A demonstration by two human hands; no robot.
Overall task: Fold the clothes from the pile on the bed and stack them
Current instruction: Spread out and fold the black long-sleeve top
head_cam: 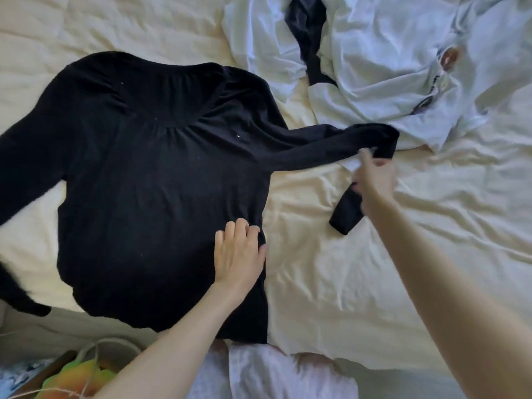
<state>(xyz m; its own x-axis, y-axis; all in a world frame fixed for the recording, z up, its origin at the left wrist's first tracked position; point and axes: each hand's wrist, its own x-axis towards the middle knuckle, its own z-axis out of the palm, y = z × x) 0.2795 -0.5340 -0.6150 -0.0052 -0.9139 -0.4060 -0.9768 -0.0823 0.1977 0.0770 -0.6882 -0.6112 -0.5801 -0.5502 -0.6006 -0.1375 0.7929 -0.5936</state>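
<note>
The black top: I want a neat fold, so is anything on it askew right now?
Yes. The black top lies flat, but its sleeve is doubled over where the right hand grips it, cuff dangling. The left hand presses the side edge.

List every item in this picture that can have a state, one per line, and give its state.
Black top: spread flat on the bed, unfolded.
Right sleeve: lifted and stretched out, cuff hanging.
Left hand: pressing flat on the top's side edge.
Right hand: gripping the sleeve near its cuff.
White clothes: crumpled in a pile, unfolded.
Bed: cover wrinkled.
</note>
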